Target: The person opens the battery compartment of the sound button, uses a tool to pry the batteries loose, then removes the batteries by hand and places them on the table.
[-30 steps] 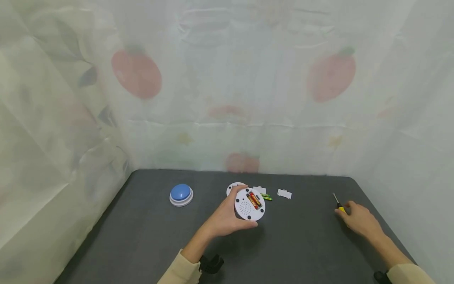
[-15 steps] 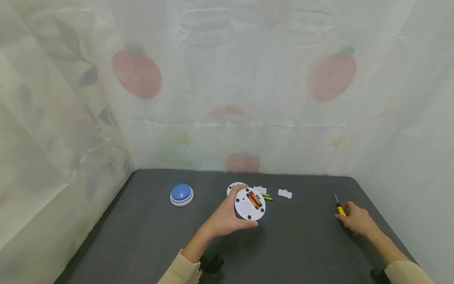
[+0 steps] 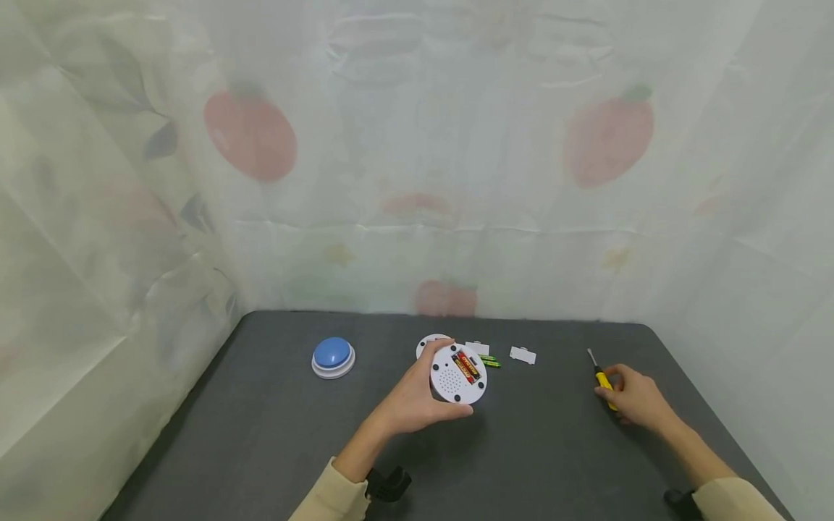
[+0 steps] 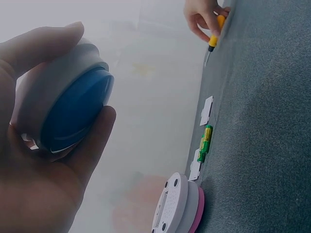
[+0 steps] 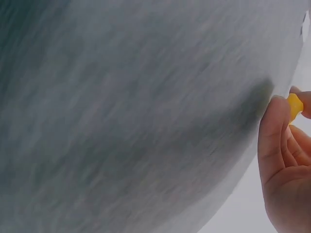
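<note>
Fingers of left hand (image 3: 413,400) grip a round white-and-blue plastic button (image 3: 449,382), right hand (image 3: 636,399) pinches yellow-and-black screwdriver (image 3: 602,380); steady hold probably best for exposed red cylindrical batteries (image 3: 466,367).

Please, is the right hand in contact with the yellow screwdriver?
Touching. The head view shows the right hand holding the yellow screwdriver between thumb and fingers.

My screwdriver (image 3: 603,381) is showing yellow and black.
My push button (image 4: 77,111) is pairing blue with white.
</note>
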{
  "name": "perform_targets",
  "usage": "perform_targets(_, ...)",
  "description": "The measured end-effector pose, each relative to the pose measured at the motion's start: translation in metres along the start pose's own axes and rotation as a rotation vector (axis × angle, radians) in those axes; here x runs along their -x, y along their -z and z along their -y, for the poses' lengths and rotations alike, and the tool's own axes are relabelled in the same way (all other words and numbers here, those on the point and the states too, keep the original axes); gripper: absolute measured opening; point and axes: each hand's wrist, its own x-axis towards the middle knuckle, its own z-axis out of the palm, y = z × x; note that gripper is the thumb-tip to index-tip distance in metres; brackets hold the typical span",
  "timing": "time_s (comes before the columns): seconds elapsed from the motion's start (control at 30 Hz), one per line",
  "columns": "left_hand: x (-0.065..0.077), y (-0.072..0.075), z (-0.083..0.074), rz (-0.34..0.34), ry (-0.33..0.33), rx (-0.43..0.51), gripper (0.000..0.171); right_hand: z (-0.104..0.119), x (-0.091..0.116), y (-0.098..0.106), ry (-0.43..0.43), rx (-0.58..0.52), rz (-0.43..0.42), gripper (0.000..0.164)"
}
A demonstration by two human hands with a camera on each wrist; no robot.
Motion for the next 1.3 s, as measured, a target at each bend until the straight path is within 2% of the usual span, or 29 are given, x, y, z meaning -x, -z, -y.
perform_targets(0.43,0.000,0.000,0.000,0.000,0.010,0.003,0.102,0.048,-0.009,-0.016,0.047,-0.168,0.042,0.049)
perform_targets(0.6,0.000,0.000,0.001,-0.004,0.010,0.003,0.102,0.069,-0.010,-0.020,0.093,-0.232,0.066,0.048)
perform_targets(0.97,-0.002,0.001,0.003,-0.016,-0.007,-0.004,0.101,0.106,-0.006,-0.029,0.162,-0.371,0.074,0.042)
perform_targets(1.3,-0.002,0.004,0.004,-0.035,-0.012,-0.007,0.102,0.139,0.003,-0.030,0.182,-0.477,0.096,0.041)
